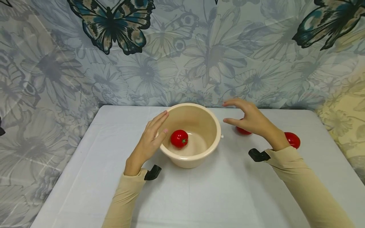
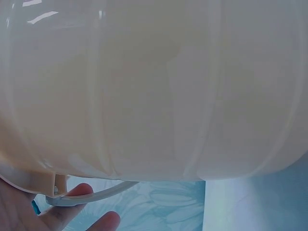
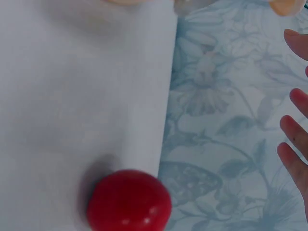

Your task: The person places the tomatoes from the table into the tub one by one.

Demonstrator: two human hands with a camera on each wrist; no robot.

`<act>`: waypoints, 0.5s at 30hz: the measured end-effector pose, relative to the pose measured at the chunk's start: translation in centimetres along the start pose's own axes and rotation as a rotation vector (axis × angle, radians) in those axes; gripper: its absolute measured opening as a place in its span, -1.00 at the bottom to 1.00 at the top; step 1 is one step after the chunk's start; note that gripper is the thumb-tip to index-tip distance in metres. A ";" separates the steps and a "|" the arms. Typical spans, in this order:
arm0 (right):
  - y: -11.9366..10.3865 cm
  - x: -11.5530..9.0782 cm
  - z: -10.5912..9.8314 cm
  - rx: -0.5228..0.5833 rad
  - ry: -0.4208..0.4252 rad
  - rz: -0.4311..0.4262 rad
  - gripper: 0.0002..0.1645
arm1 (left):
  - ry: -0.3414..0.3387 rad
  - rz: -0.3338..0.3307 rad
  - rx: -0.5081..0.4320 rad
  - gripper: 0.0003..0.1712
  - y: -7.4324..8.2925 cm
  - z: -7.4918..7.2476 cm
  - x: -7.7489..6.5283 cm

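A cream plastic bucket (image 1: 190, 163) stands upright on the table, and a red tomato (image 1: 179, 138) lies inside it. My left hand (image 1: 148, 139) rests against the bucket's left rim with its fingers fairly straight; in the left wrist view, the bucket's side (image 2: 154, 96) fills most of the picture and the fingers (image 2: 62, 214) are near its grey handle (image 2: 96, 196). To the right of the bucket, my right hand (image 1: 251, 118) is raised, thumb and fingers spread apart, holding nothing. Below it sits a second tomato (image 1: 243, 130), partly hidden by the hand.
A third tomato (image 1: 293, 140) lies beside my right wrist, partly covered by it. White cloth covers the table (image 1: 199, 202). Behind the table's back edge hangs a flowered, butterfly-printed fabric (image 1: 171, 72).
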State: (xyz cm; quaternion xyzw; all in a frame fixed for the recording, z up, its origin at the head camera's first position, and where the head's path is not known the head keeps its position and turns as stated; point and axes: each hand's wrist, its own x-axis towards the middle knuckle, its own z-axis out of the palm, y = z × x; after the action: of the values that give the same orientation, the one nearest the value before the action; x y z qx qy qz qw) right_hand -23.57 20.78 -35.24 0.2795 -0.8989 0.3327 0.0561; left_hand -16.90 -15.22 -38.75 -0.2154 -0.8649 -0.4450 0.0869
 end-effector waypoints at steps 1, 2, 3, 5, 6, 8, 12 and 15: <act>0.2 -0.1 0.0 -0.006 -0.004 0.010 -0.34 | 0.000 0.000 0.000 -0.38 0.0 0.0 0.0; 0.5 -0.1 0.0 -0.009 -0.008 0.018 -0.33 | 0.000 0.003 0.000 -0.37 0.0 0.0 0.0; 0.7 -0.1 0.0 -0.015 -0.012 0.021 -0.33 | 0.000 0.000 0.000 -0.37 0.0 0.0 0.0; 1.1 -0.3 0.1 -0.022 -0.015 0.019 -0.34 | 0.003 0.002 0.002 -0.38 0.0 0.0 0.0; 1.3 -0.3 0.1 -0.027 -0.016 0.016 -0.34 | 0.004 0.002 0.002 -0.38 0.0 0.0 -0.1; 1.7 -0.5 0.2 -0.030 -0.014 0.016 -0.35 | 0.005 0.003 0.002 -0.38 0.0 0.0 -0.1; 2.5 -0.7 0.4 -0.032 -0.014 0.032 -0.35 | 0.005 0.007 0.005 -0.38 -0.1 0.0 -0.1; 3.2 -0.8 0.5 -0.035 -0.024 0.054 -0.34 | 0.006 0.011 0.008 -0.38 -0.2 0.0 -0.1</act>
State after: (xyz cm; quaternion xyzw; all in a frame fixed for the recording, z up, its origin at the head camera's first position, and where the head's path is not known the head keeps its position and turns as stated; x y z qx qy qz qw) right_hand -24.53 22.82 -37.67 0.2580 -0.9124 0.3151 0.0410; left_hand -16.93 -15.31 -38.91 -0.2183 -0.8652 -0.4419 0.0926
